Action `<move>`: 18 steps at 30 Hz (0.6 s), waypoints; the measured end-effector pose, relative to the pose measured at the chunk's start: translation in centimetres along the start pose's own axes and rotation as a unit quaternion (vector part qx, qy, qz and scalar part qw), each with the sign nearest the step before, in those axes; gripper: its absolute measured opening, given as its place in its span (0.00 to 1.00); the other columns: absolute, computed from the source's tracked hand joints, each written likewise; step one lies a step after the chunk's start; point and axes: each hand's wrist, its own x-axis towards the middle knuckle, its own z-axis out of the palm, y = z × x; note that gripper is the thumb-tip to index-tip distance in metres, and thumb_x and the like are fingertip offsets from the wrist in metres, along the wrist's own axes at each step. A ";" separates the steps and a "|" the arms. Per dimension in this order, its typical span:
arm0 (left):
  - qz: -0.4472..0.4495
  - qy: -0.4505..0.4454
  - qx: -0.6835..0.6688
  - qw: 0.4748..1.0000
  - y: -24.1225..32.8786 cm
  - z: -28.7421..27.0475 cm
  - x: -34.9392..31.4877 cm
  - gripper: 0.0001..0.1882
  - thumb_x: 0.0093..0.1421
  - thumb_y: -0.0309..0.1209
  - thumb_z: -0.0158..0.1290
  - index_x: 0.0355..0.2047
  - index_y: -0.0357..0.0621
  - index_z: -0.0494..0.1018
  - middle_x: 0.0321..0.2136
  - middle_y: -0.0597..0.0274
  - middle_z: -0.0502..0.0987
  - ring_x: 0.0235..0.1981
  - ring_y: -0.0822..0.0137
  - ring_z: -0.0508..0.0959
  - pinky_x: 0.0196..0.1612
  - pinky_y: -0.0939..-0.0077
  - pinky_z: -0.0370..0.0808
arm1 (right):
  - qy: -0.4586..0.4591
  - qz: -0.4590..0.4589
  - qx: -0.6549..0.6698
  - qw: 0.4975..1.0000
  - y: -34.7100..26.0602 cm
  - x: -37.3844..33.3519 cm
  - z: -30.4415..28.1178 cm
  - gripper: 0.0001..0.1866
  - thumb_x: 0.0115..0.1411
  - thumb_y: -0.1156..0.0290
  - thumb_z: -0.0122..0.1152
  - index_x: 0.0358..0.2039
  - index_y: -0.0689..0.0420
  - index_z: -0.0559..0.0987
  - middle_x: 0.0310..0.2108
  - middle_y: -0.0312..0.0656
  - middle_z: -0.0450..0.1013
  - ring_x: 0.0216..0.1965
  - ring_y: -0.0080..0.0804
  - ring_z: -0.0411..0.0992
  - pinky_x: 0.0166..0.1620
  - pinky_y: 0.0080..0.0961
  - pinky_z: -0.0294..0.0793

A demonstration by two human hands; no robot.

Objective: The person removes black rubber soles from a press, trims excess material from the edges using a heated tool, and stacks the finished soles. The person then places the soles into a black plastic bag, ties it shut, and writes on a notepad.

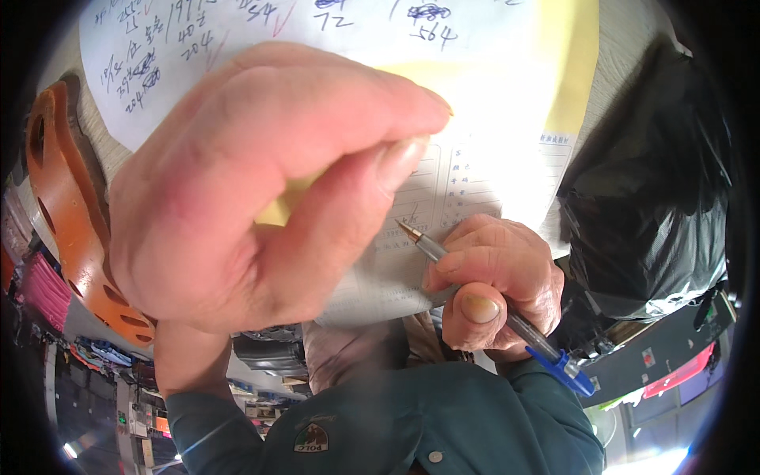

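Note:
My left hand [237, 174] is raised close to the view over the papers, its fingers curled and its thumb brought up toward the index fingertip. Whatever it may be pinching is too small or hidden to make out. A ballpoint pen [432, 248] with a clear barrel and a blue cap on its back end is gripped in my right hand [511, 273]. Its tip points up and left onto a printed form [507, 174] with ruled lines. Glare washes out part of the form. Beyond it lies a white sheet [356, 36] with handwritten figures, on yellow paper [570, 87].
An orange-brown slotted strap-like piece [87, 229] lies along the left side. At the right bulges a black plastic bag [649, 190]. Pink items [43, 293] sit at the far left. My lap [356, 348] is under the table's near edge.

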 end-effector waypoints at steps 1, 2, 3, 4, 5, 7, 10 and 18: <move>-0.002 -0.003 0.005 1.000 0.1 -0.1 0.0 0.10 0.64 0.15 0.49 0.44 0.27 0.77 0.36 0.47 0.84 0.37 0.61 0.82 0.42 0.70 0.78 | -0.010 -0.005 -0.011 1.000 0.1 0.1 0.0 0.10 0.63 0.75 0.67 0.41 0.63 0.77 0.24 0.46 0.77 0.19 0.40 0.75 0.22 0.35 0.71; -0.002 -0.006 0.007 1.000 0.1 -0.1 0.0 0.10 0.64 0.15 0.50 0.43 0.27 0.77 0.36 0.48 0.84 0.37 0.61 0.82 0.42 0.70 0.79 | -0.002 -0.008 -0.016 1.000 0.2 0.1 0.3 0.09 0.63 0.74 0.67 0.41 0.63 0.77 0.24 0.46 0.77 0.19 0.40 0.75 0.22 0.35 0.71; -0.002 -0.009 0.008 1.000 0.2 -0.2 0.0 0.10 0.64 0.16 0.50 0.43 0.27 0.78 0.36 0.48 0.84 0.37 0.61 0.82 0.42 0.70 0.79 | 0.002 -0.011 -0.023 1.000 0.3 0.1 0.4 0.09 0.64 0.74 0.66 0.41 0.63 0.76 0.24 0.46 0.77 0.19 0.40 0.75 0.21 0.35 0.71; 0.000 -0.011 0.007 1.000 0.2 -0.2 0.1 0.09 0.63 0.16 0.51 0.43 0.28 0.78 0.36 0.48 0.84 0.37 0.61 0.82 0.43 0.69 0.79 | 0.007 -0.013 -0.030 0.999 0.4 0.1 0.6 0.09 0.64 0.74 0.66 0.41 0.63 0.76 0.24 0.45 0.77 0.19 0.40 0.75 0.21 0.35 0.71; 0.001 -0.015 0.009 1.000 0.2 -0.2 0.1 0.09 0.64 0.16 0.51 0.42 0.28 0.78 0.36 0.49 0.84 0.37 0.60 0.82 0.43 0.69 0.79 | 0.009 -0.014 -0.036 0.999 0.4 0.1 0.7 0.08 0.65 0.75 0.65 0.41 0.63 0.76 0.24 0.45 0.77 0.19 0.40 0.75 0.21 0.34 0.71; 0.000 -0.025 0.016 1.000 0.3 -0.3 0.3 0.09 0.64 0.17 0.52 0.42 0.28 0.78 0.35 0.50 0.84 0.37 0.60 0.82 0.43 0.69 0.79 | 0.015 -0.012 -0.052 0.998 0.4 0.1 0.9 0.08 0.65 0.75 0.65 0.40 0.63 0.76 0.23 0.45 0.77 0.19 0.39 0.74 0.21 0.34 0.71; -0.004 -0.039 0.028 0.999 0.4 -0.5 0.5 0.08 0.64 0.18 0.52 0.42 0.29 0.78 0.36 0.50 0.84 0.36 0.60 0.82 0.43 0.69 0.79 | 0.021 -0.007 -0.074 0.997 0.2 0.3 1.0 0.07 0.65 0.75 0.64 0.40 0.62 0.76 0.23 0.44 0.77 0.18 0.38 0.74 0.20 0.33 0.70; -0.014 -0.050 0.017 0.999 0.4 -0.7 0.6 0.08 0.64 0.19 0.53 0.41 0.30 0.79 0.35 0.51 0.85 0.36 0.61 0.82 0.43 0.68 0.78 | 0.016 0.004 -0.085 0.996 -0.1 0.5 0.9 0.08 0.65 0.76 0.65 0.40 0.62 0.75 0.23 0.43 0.76 0.18 0.37 0.74 0.20 0.32 0.71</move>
